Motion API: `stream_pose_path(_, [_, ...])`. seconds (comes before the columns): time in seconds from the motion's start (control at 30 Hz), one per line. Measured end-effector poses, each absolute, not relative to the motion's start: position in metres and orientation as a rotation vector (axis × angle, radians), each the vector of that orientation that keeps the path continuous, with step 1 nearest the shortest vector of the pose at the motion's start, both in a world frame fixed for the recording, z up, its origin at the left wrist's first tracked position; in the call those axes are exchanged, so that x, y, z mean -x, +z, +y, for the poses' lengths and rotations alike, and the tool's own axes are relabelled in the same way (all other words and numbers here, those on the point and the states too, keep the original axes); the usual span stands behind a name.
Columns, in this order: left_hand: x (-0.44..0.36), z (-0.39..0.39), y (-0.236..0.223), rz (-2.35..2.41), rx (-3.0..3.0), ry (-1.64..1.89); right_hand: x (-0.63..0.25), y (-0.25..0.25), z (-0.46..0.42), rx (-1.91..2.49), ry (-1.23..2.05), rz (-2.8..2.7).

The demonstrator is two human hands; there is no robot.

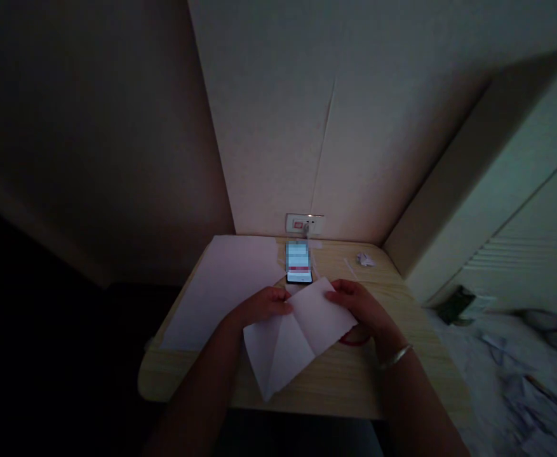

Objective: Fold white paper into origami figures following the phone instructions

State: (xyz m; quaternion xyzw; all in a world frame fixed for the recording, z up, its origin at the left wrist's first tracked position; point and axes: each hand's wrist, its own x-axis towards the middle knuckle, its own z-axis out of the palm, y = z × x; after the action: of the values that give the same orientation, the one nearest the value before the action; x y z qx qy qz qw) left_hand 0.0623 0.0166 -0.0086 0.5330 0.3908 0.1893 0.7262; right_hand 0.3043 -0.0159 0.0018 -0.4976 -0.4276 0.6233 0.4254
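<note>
Between my two hands is a creased sheet of paper (301, 327), tilted, with fold lines running across it and a rough lower edge. My left hand (266, 304) pinches its upper left edge, thumb on top. At the upper right edge, my right hand (354, 303) grips the same sheet, its thumb hidden or hard to make out. A lit phone (298, 261) stands just beyond the paper. Partly covered by the sheet and my right hand, a red loop (355, 340) that looks like a scissors handle lies on the wooden table (335, 387).
A large white sheet (221, 279) covers the table's left part. A crumpled paper scrap (364, 259) and thin strips lie at the back right. The wall behind holds a socket (305, 223) with a plug in it. Paper litter (530, 393) is on the floor at right.
</note>
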Motion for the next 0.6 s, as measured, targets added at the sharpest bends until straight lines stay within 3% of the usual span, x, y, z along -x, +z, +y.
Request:
stream_pose_path(0.37, [-0.0632,0.021,-0.0121,0.969,-1.204,0.547,-0.3027,0.0041,-0.0169,1.08,1.122,-1.427])
stream_pose_path(0.6, [-0.0639,0.0245,-0.0146,1.062,-1.197,0.641,-0.304,0.0043,-0.0189,1.009,1.072,-1.575])
